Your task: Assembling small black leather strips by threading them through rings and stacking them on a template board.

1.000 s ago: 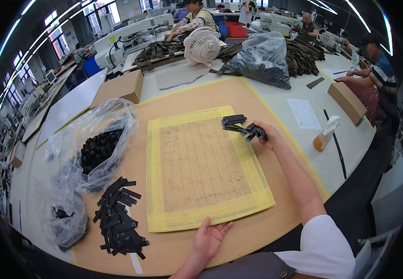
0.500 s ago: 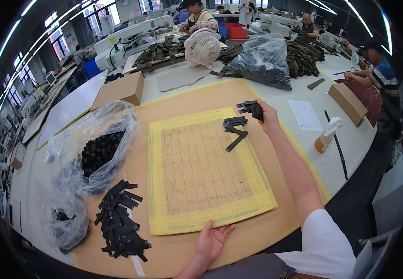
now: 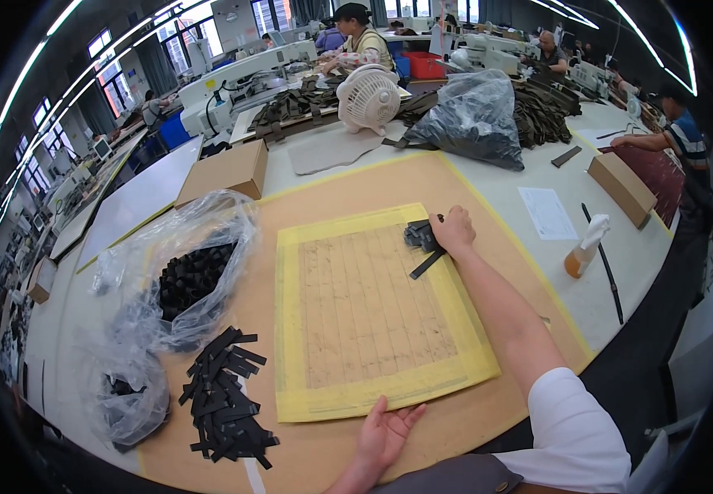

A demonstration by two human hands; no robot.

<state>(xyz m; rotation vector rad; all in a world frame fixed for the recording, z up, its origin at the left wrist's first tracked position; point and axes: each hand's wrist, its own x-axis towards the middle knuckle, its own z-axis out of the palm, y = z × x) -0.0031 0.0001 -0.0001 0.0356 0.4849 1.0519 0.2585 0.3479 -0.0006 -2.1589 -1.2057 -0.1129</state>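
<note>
A flat board bordered with yellow tape (image 3: 389, 321), its tan middle ruled with lengthwise lines, lies in front of me. At its far right corner my right hand (image 3: 455, 230) is closed on a bunch of short black strips (image 3: 422, 235), low over the board; my fingers partly hide them. One loose black strip (image 3: 428, 264) slants out below that bunch. Palm up, my left hand (image 3: 386, 436) rests at the board's near edge, its fingers apart and nothing in it. A heap of black strips (image 3: 229, 403) lies left of the board.
Clear plastic bags (image 3: 130, 387) holding black pieces stand at the left. Beyond the board are a cardboard box (image 3: 223, 171), a white fan (image 3: 369, 97) and a dark-filled bag (image 3: 471, 119). A spray bottle (image 3: 580, 259) and paper sheet (image 3: 547, 212) lie right. Other people work behind.
My right hand has come down and nearer with its strips, onto the strips lying at the board's far right corner. My left hand stays at the near edge. The view has shifted slightly.
</note>
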